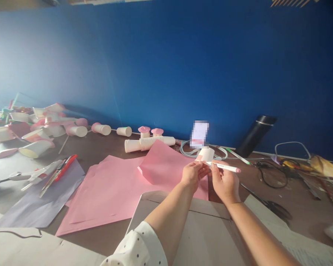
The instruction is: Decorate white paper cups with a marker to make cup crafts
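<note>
Left hand (192, 174) pinching small white paper cup with pink strip (205, 154), raised above far right edge of large pink paper sheets (113, 192). Right hand (224, 181) just right, fingers pressed around white pen with pink cap (224, 167), tip touching cup. Stacked white paper cups (148, 143) lying farther left.

A brown table (105, 147) carries pink paper sheets (111, 192) mid-table, scissors (58, 171) on lilac paper (39, 203) near its left edge, stacked paper cups (147, 143) (lying sideways) and cables (269, 173) along its back edge.
</note>
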`<state>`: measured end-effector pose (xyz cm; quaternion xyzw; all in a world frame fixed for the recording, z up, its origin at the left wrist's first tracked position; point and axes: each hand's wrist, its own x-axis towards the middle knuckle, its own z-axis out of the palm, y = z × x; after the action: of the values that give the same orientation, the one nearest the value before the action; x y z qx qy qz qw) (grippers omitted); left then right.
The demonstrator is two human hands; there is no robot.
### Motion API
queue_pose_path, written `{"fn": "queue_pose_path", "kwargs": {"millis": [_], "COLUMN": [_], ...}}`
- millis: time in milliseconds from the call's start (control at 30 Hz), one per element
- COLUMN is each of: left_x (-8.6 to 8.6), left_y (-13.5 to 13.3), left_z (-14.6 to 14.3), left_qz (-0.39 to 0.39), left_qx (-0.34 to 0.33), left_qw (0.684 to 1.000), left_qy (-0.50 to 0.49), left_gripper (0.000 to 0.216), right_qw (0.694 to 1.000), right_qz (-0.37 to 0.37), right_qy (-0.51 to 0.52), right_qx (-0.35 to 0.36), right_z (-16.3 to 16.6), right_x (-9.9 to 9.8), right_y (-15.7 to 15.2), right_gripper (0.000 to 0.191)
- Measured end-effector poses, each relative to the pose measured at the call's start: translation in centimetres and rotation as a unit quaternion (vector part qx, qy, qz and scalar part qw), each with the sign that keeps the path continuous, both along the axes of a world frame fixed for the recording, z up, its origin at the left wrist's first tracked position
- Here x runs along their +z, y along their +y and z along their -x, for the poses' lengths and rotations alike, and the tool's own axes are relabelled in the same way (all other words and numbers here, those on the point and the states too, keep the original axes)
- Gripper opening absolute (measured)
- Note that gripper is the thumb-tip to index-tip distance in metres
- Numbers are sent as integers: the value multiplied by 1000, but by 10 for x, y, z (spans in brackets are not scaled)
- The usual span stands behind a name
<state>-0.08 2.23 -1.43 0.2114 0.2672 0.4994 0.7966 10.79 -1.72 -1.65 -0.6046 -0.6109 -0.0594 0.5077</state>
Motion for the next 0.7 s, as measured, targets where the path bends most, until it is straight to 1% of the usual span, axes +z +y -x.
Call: {"fn": "queue_pose_path", "kwargs": {"millis": [133, 333, 467, 700], "left_x": [0, 0, 0, -2], "left_y": [0, 1, 0, 1], "left_z": [0, 0, 0, 1], "left_qz": [2, 5, 10, 2], "left_qx": [0, -1, 3, 5], "left_qw": [1000, 1000, 1000, 1000], "left_qy": [0, -2, 1, -8], "left_gripper": [9, 10, 11, 11], "right_qw": [1000, 999, 1000, 1000], "right_qz": [-9, -3, 4, 12], "right_qy": [-11, -17, -10, -5], "right_qx": [-15, -27, -17, 6], "right_z": [-1, 1, 1, 0], "right_x": [0, 3, 5, 3], "right_y": [0, -1, -3, -2], "right_gripper": [34, 38, 40, 34]}}
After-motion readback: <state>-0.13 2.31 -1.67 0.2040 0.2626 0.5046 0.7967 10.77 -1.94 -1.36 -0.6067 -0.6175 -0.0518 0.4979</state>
